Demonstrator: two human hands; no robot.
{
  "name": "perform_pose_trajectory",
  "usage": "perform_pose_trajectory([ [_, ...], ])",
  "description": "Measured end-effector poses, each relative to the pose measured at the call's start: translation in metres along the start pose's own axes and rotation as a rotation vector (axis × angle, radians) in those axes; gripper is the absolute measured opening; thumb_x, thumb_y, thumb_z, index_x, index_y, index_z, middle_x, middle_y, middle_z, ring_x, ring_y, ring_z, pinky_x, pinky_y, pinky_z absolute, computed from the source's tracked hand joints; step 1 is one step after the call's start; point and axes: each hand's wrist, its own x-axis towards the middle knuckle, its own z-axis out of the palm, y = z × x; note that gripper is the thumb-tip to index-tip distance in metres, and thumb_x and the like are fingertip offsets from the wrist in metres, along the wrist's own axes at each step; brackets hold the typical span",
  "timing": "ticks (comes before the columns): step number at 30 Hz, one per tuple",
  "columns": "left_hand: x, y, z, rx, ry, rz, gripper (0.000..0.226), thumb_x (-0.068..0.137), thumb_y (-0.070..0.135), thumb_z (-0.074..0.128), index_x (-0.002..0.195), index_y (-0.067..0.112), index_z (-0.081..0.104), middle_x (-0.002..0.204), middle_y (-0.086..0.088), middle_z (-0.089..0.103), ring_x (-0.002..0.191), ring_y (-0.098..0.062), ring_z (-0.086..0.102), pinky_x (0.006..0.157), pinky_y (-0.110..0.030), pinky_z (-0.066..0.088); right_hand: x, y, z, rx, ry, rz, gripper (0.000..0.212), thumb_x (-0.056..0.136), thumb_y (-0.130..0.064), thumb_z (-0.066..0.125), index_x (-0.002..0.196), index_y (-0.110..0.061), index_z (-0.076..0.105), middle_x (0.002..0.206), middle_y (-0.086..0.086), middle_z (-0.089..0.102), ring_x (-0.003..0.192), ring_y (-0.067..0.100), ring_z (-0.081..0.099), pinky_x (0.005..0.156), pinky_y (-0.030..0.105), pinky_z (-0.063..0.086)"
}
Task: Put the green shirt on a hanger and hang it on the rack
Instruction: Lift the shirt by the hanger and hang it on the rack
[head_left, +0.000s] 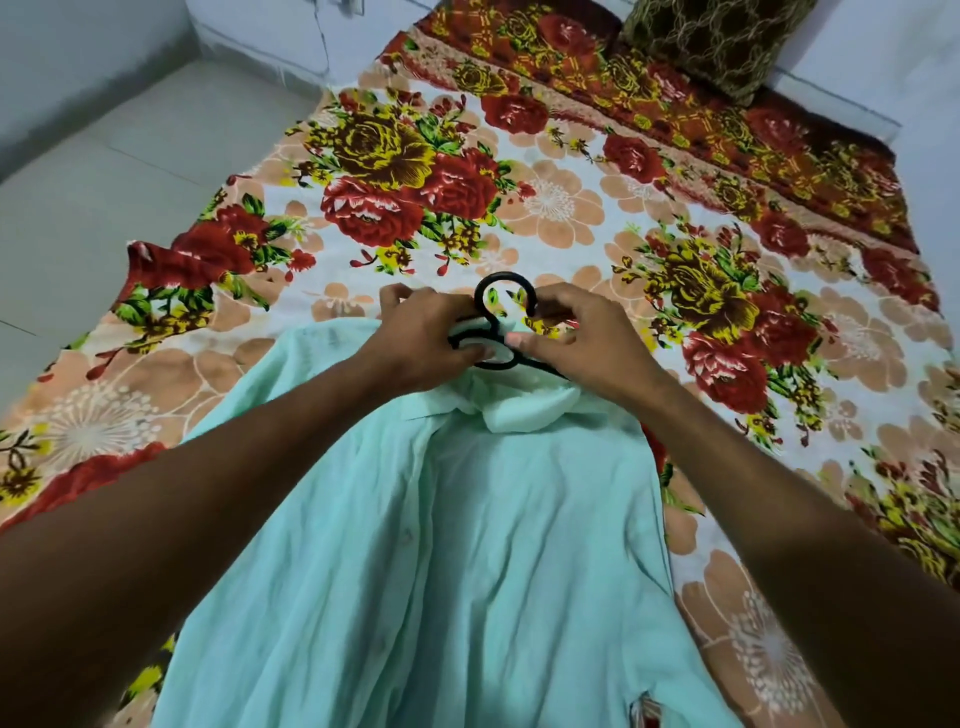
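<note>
Grey tiled floor (78, 218) at far left, beside the bed. Floral bedsheet (571, 208) covers the bed; green shirt (441, 545) lies spread on it, collar pointing away from the person. Left hand (426, 338) grip pinched together on the collar by the black hanger (501, 317), whose hook sticks out past the collar. Right hand (576, 343) grip curled around the hanger's neck and collar. Patterned pillow (717, 41) at far right, top.
</note>
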Motion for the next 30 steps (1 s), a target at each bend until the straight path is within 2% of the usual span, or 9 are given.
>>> perform_pose_trajectory([
  [2, 0.003, -0.002, 0.001, -0.075, 0.029, 0.019, 0.021, 0.089, 0.033, 0.073, 0.109, 0.027, 0.075, 0.087, 0.008, 0.071, 0.093, -0.026, 0.065, 0.091, -0.043, 0.03, -0.015, 0.005, 0.004, -0.247, 0.086, 0.004, 0.059, 0.076, -0.044, 0.085, 0.126, -0.019, 0.066, 0.106, -0.002, 0.064, 0.095, 0.015, 0.06, 0.079, 0.03, 0.05],
  [4, 0.005, -0.006, 0.003, -0.157, 0.053, 0.039, 0.022, 0.087, 0.025, 0.075, 0.108, 0.021, 0.078, 0.09, 0.002, 0.077, 0.087, -0.027, 0.069, 0.087, -0.044, 0.046, -0.03, 0.015, 0.013, -0.451, 0.157, 0.039, 0.046, 0.08, -0.031, 0.079, 0.122, -0.018, 0.064, 0.104, 0.001, 0.06, 0.097, 0.022, 0.059, 0.078, 0.036, 0.051],
  [7, 0.007, -0.011, 0.006, -0.247, 0.073, 0.044, 0.022, 0.085, 0.012, 0.08, 0.106, 0.012, 0.08, 0.093, -0.006, 0.079, 0.078, -0.023, 0.07, 0.067, -0.03, 0.048, -0.045, 0.017, 0.033, -0.147, 0.471, 0.151, 0.025, 0.084, -0.013, 0.071, 0.109, -0.015, 0.067, 0.093, 0.002, 0.06, 0.085, 0.023, 0.06, 0.073, 0.042, 0.054],
  [9, 0.007, -0.012, 0.01, -0.254, 0.095, 0.055, 0.02, 0.085, 0.011, 0.08, 0.105, 0.01, 0.08, 0.093, -0.007, 0.079, 0.076, -0.02, 0.068, 0.065, -0.025, 0.043, -0.056, 0.012, 0.041, 0.065, 0.585, 0.045, 0.028, 0.088, -0.019, 0.073, 0.114, -0.014, 0.064, 0.104, 0.003, 0.058, 0.089, 0.018, 0.061, 0.077, 0.037, 0.057],
  [13, 0.007, -0.011, 0.011, -0.261, 0.106, 0.069, 0.02, 0.086, 0.01, 0.079, 0.105, 0.007, 0.079, 0.092, -0.009, 0.078, 0.074, -0.019, 0.066, 0.064, -0.025, 0.045, -0.067, 0.019, 0.031, -0.569, 0.257, -0.387, 0.048, 0.081, -0.039, 0.078, 0.124, -0.021, 0.065, 0.129, 0.001, 0.059, 0.122, 0.026, 0.048, 0.098, 0.04, 0.038],
  [16, 0.006, -0.012, 0.012, -0.255, 0.112, 0.079, 0.019, 0.086, 0.011, 0.079, 0.104, 0.007, 0.079, 0.091, -0.01, 0.078, 0.076, -0.026, 0.069, 0.067, -0.039, 0.052, -0.058, 0.03, 0.031, -0.893, 0.004, -0.415, 0.048, 0.075, -0.034, 0.085, 0.119, -0.026, 0.068, 0.122, -0.007, 0.066, 0.13, 0.027, 0.045, 0.099, 0.048, 0.026],
  [20, 0.003, -0.014, 0.012, -0.264, 0.114, 0.089, 0.017, 0.087, 0.013, 0.078, 0.103, 0.008, 0.079, 0.09, -0.01, 0.078, 0.076, -0.028, 0.069, 0.067, -0.041, 0.051, -0.05, 0.028, 0.036, -0.728, 0.184, -0.433, 0.014, 0.082, -0.032, 0.079, 0.093, -0.025, 0.074, 0.091, -0.011, 0.071, 0.109, 0.025, 0.055, 0.097, 0.045, 0.024],
  [26, 0.003, -0.015, 0.009, -0.287, 0.076, 0.092, 0.021, 0.087, 0.014, 0.078, 0.108, 0.01, 0.079, 0.097, -0.007, 0.079, 0.082, -0.023, 0.071, 0.072, -0.036, 0.053, -0.049, 0.027, 0.04, -0.747, 0.134, -0.349, 0.022, 0.095, -0.045, 0.062, 0.103, -0.03, 0.075, 0.097, -0.012, 0.074, 0.113, 0.023, 0.054, 0.102, 0.049, 0.021],
  [30, 0.0, -0.014, 0.006, -0.287, 0.069, 0.104, 0.022, 0.088, 0.013, 0.078, 0.109, 0.009, 0.079, 0.096, -0.006, 0.078, 0.078, -0.019, 0.068, 0.067, -0.027, 0.047, -0.052, 0.026, 0.044, -0.524, 0.316, -0.365, 0.017, 0.098, -0.041, 0.062, 0.099, -0.03, 0.074, 0.103, -0.015, 0.071, 0.117, 0.019, 0.053, 0.102, 0.047, 0.024],
])
